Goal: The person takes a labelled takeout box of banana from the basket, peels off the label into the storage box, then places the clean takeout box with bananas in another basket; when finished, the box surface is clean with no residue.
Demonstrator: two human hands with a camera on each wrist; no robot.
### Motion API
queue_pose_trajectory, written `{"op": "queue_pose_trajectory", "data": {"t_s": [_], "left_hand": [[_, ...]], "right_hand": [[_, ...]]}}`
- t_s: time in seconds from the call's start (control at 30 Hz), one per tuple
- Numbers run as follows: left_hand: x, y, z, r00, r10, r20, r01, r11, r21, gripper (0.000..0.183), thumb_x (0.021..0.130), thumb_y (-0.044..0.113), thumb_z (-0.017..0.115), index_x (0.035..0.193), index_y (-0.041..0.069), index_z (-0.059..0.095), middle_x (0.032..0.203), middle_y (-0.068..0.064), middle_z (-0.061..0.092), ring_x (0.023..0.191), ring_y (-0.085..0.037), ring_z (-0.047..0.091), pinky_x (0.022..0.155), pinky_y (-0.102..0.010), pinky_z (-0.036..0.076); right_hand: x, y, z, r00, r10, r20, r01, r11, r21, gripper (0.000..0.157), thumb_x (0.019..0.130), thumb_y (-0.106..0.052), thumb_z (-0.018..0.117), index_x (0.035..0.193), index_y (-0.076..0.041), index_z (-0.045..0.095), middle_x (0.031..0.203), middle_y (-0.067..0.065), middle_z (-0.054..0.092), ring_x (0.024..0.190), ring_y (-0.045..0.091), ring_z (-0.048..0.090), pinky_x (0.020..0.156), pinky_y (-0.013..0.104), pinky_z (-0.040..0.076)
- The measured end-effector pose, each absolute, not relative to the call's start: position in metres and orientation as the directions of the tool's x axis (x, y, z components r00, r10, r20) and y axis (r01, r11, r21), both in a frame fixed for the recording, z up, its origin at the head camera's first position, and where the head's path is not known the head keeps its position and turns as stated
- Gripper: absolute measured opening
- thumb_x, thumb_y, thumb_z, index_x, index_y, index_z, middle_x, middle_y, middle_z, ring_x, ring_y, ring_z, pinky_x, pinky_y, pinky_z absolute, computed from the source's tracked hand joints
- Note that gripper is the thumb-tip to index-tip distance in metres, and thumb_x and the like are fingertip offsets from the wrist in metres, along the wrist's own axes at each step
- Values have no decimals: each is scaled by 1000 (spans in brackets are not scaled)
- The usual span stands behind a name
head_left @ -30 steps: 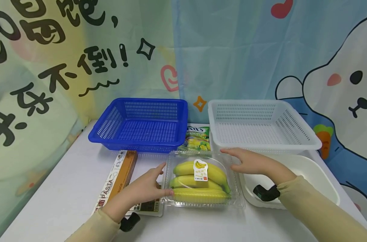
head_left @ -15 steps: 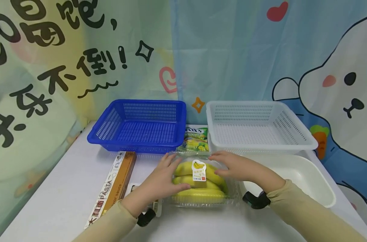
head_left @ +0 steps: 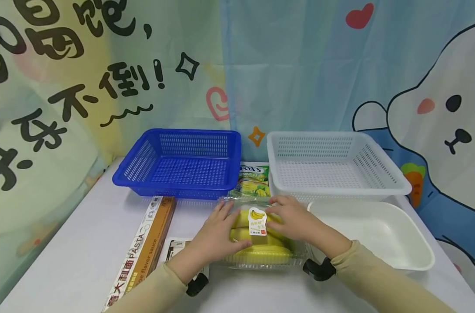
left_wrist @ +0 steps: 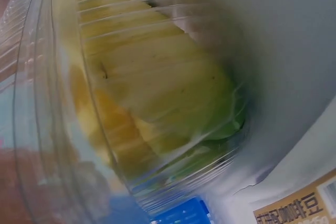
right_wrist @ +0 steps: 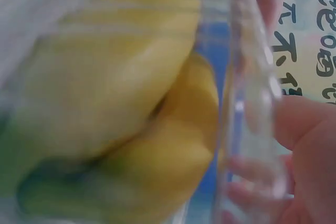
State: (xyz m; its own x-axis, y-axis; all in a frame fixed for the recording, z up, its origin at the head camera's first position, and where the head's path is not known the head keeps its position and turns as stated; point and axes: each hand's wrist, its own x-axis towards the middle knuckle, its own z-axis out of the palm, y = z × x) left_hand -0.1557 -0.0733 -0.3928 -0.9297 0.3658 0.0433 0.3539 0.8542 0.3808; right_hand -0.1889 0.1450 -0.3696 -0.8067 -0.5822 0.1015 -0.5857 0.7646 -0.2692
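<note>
A clear plastic clamshell box (head_left: 262,263) of yellow bananas (head_left: 266,252) sits on the table in the head view, with a banana label (head_left: 257,221) on its lid. My left hand (head_left: 215,234) lies over the lid's left side, fingers spread. Over the right side is my right hand (head_left: 296,221), fingers pointing inward near the label. Both hands appear to touch the lid. Through the ribbed wall, bananas (left_wrist: 163,82) fill the left wrist view. The right wrist view shows fingers (right_wrist: 310,145) at the lid's rim and bananas (right_wrist: 131,103) inside.
Behind the box stand a blue basket (head_left: 178,191) and a white basket (head_left: 339,191), with a green Fox's bag (head_left: 254,180) between them. A pasta box (head_left: 143,248) lies left, beside a partly hidden package (head_left: 176,248). A white tray (head_left: 378,234) sits right.
Both hands have moved inward from the box's sides onto its lid. The box and the surrounding things have stayed in place.
</note>
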Motion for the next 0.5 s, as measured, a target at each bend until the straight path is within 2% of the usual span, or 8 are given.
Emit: {"op": "queue_pose_trajectory", "data": {"t_s": [0.27,0.43,0.5], "left_hand": [[-155,-73,-394,-929,366,59,359,848,391,85,73,61,62,136,9,41,149,-11,26,139,-33,14,109,-52,22],[-155,-73,-393,-931,358,67,354,843,406,85,72,60,63,136,9,42,148,-11,27,139,-34,15,108,-53,23],[-155,-73,-393,-933,355,65,349,841,413,85,72,60,64,136,9,42,148,-10,27,139,-33,14,108,-53,23]], "right_hand": [[-187,140,-372,-808,-562,180,-590,758,-280,24,82,-25,63,101,-13,68,119,10,59,112,32,53,94,50,41],[-187,136,-372,-800,-554,228,-600,736,-313,17,81,-21,64,96,-16,68,103,0,66,100,22,60,90,48,43],[-187,133,-372,-802,-551,230,-597,730,-334,15,81,-19,64,95,-16,67,94,-4,67,91,16,62,85,43,46]]}}
